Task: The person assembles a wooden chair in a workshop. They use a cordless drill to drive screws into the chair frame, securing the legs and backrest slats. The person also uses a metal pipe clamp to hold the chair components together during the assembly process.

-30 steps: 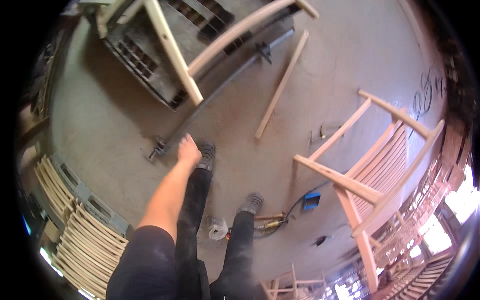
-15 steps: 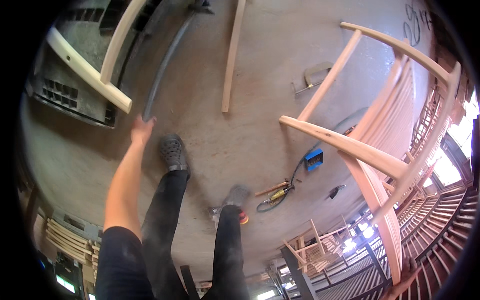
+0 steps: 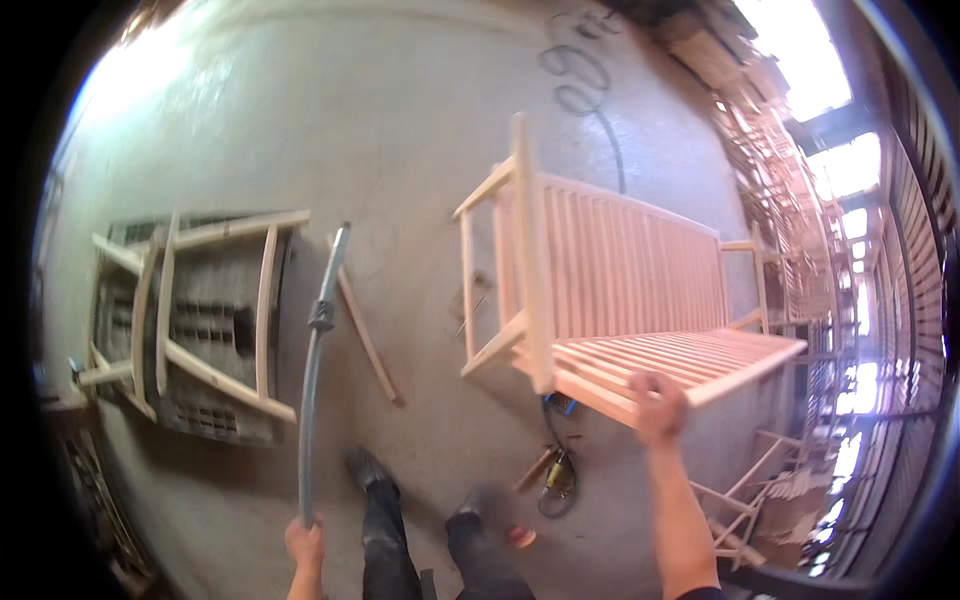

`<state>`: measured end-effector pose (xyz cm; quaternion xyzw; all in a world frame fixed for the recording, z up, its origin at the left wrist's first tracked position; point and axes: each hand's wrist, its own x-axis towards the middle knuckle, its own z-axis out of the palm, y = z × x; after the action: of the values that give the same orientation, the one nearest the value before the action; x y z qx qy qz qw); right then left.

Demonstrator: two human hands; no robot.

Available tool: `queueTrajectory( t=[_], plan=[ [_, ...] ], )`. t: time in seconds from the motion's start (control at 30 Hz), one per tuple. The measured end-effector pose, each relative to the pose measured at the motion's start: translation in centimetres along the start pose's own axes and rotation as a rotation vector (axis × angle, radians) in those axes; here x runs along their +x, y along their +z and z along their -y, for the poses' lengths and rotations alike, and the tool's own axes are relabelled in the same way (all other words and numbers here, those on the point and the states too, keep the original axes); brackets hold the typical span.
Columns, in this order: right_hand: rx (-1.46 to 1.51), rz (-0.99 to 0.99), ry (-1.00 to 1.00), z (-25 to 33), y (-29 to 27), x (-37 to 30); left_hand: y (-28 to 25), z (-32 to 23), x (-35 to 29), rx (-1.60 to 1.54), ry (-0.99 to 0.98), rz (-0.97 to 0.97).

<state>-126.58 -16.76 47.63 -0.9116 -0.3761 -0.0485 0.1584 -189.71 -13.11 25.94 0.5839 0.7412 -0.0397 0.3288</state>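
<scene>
My left hand [image 3: 305,540] is wrapped round the lower end of a long grey pipe clamp [image 3: 312,390], which stands out ahead of me with a collar-like jaw partway along. My right hand [image 3: 658,405] grips the front rail of a slatted wooden bench [image 3: 630,270], fingers over its edge. The bench has a slatted back and seat, with an end frame of pale wood nearest me. A loose wooden strip [image 3: 368,340] lies on the floor between the pipe clamp and the bench.
Wooden frame parts [image 3: 220,240] rest on a dark low platform [image 3: 225,425] at left. A yellow-bodied air tool [image 3: 555,475] with a hose lies near my feet. Another wooden frame [image 3: 740,500] stands at lower right. Stacked wooden frames [image 3: 770,200] line the far right.
The pipe clamp has come up off the floor in my left hand. The bench appears turned in view, its slatted seat now showing. My right hand remains on the bench. The view has shifted too.
</scene>
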Motion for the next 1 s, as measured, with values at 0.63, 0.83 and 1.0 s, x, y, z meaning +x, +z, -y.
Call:
queueTrajectory(
  t=[0.63,0.83,1.0],
  plan=[
    [0.799,0.44,-0.062,-15.5,-12.6,-24.2,-18.0,-49.2,-33.3,-1.494,0.568,0.501],
    [0.466,-0.029,0.164,-26.7,-17.7,-22.6,-9.1,-58.5,-38.7,-1.479,0.717,0.883],
    [0.373,-0.173,0.15,-30.4,-29.8,-21.0,-0.6,-66.0,-42.2,-1.357,0.717,1.161]
  ],
)
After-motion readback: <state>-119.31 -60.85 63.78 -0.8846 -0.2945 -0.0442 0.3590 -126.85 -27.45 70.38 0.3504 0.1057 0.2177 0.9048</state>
